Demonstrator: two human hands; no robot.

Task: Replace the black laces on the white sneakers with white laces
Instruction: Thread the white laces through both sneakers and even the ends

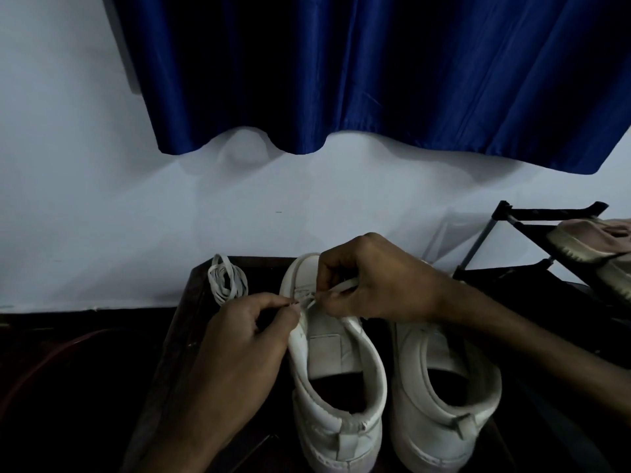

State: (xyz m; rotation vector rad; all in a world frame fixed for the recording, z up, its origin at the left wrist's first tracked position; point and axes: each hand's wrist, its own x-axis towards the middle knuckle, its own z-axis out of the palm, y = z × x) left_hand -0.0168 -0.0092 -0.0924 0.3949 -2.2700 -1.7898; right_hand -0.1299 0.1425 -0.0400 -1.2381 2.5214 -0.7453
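Lace (309,299): white, flat, likely soft, light and slippery; best taken near its stiff tip. It lies at front eyelets of sneaker (336,367), lower centre of frame, stretched between both hands. Left hand (239,339) pinches one end with thumb and forefinger. Right hand (379,285), fingers curled, pinches other stretch just beside. Spare lace (227,283) coiled left of sneaker, apart from fingers.

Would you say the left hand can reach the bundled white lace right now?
Probably yes: the bundled white lace lies uncovered just beyond the left hand, though that hand pinches the sneaker's lace and must release it first.
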